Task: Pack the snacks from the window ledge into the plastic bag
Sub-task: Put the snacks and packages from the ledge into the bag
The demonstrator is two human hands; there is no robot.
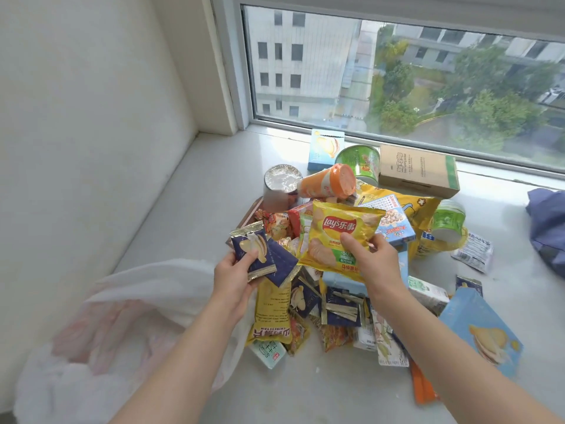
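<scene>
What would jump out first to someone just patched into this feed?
The yellow Lay's chip bag, held up mid-frame by the right hand, over a heaped snack pile on the ledge. The left hand grips navy packets beside the white plastic bag at lower left.

Single head cam, wide-angle, no second view to overlap. It looks forward and down from above my forearms at the window ledge (214, 185), close in. Faces the window (397, 71), wall corner left. Snack pile (336, 270) sits centre frame.
</scene>
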